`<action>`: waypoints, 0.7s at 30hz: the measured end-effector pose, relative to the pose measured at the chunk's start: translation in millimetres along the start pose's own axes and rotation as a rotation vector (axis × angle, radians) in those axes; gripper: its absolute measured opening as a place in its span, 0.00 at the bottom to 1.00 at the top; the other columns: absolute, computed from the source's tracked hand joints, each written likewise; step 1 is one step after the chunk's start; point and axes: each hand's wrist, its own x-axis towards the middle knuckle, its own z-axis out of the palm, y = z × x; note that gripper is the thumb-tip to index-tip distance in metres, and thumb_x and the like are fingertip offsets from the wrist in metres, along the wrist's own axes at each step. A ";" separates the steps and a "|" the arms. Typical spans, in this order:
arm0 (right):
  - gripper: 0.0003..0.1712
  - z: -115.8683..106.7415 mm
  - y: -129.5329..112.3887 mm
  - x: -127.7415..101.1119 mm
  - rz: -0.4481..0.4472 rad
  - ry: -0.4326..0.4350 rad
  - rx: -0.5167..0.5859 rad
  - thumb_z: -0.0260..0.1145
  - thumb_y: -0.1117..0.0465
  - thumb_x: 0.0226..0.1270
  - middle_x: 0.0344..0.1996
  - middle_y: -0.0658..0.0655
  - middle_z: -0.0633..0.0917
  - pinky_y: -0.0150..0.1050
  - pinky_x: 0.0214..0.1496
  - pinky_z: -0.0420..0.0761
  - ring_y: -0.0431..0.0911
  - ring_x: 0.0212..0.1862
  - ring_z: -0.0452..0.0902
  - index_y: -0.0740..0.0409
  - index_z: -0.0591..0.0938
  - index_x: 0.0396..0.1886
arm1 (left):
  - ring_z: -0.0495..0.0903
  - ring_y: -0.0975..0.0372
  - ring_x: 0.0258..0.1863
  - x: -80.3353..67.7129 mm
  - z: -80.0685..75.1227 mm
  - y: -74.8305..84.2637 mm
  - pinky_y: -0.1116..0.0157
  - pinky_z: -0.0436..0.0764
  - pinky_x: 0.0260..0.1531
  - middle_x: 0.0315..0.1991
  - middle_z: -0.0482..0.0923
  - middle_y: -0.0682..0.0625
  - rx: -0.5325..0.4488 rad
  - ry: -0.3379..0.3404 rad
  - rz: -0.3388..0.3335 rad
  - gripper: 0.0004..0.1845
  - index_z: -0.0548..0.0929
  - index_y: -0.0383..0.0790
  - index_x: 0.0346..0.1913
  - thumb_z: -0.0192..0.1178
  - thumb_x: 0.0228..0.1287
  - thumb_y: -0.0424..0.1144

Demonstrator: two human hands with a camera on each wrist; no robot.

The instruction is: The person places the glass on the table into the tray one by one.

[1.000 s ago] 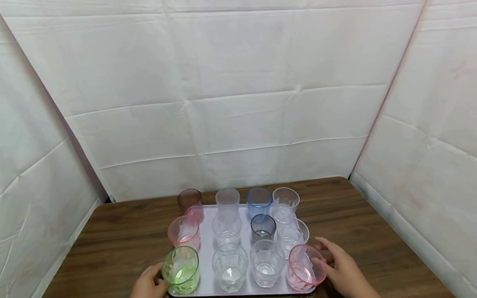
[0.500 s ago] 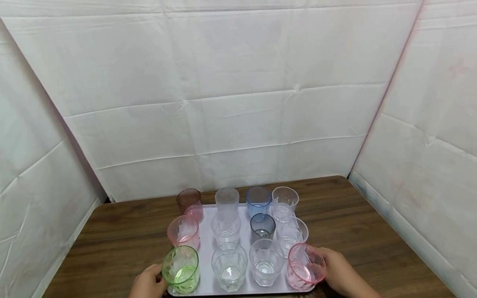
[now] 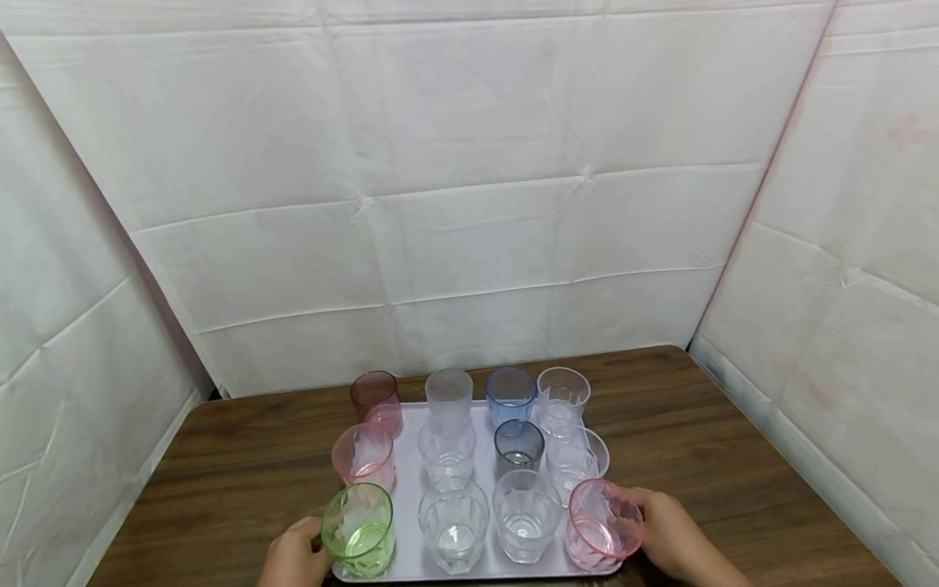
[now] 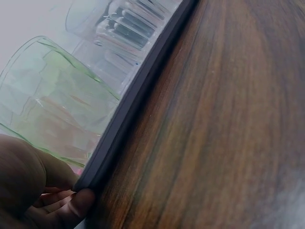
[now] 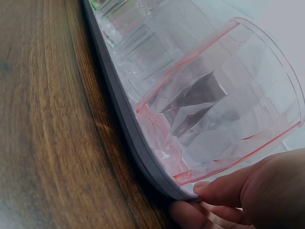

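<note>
A white tray with a dark underside carries several tumblers in rows. My left hand grips the near left corner; in the left wrist view, thumb and fingers pinch the dark edge beside the green tumbler. At the near right corner, my right hand pinches the rim next to the pink tumbler. Two clear tumblers, one left of the other, stand between those coloured ones. A grey tumbler and a blue tumbler stand farther back. In both wrist views the tray lies close over the wood.
A dark red tumbler stands at the tray's far left, a frosted one beside it. The brown wooden table extends on both sides. White cloth hangs behind and at both sides.
My right hand has closed from loosely spread fingers beside the pink tumbler to a pinch on the tray's corner. The left hand and tumblers stay in place.
</note>
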 end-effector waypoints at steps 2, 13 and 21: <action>0.24 0.1 0.2 0.6 0.004 -0.004 0.007 0.75 0.55 0.57 0.46 0.56 0.90 0.37 0.49 0.83 0.38 0.45 0.81 0.57 0.88 0.54 | 0.79 0.65 0.33 -0.5 -0.1 -0.6 0.65 0.79 0.33 0.35 0.86 0.52 0.000 0.013 0.009 0.06 0.89 0.41 0.34 0.72 0.51 0.30; 0.24 0.1 2.7 2.0 -0.004 -0.013 0.036 0.74 0.58 0.56 0.44 0.55 0.89 0.34 0.46 0.82 0.33 0.40 0.77 0.58 0.87 0.55 | 0.81 0.64 0.35 -0.9 1.5 -2.3 0.65 0.80 0.35 0.35 0.86 0.51 -0.014 0.043 0.030 0.07 0.89 0.40 0.33 0.72 0.49 0.28; 0.22 1.9 -1.1 -0.9 0.008 0.029 0.019 0.75 0.57 0.58 0.42 0.54 0.90 0.35 0.45 0.82 0.35 0.39 0.78 0.58 0.88 0.52 | 0.76 0.67 0.31 -1.9 2.7 -4.3 0.66 0.77 0.33 0.32 0.83 0.56 -0.018 0.057 0.067 0.06 0.88 0.43 0.30 0.72 0.51 0.29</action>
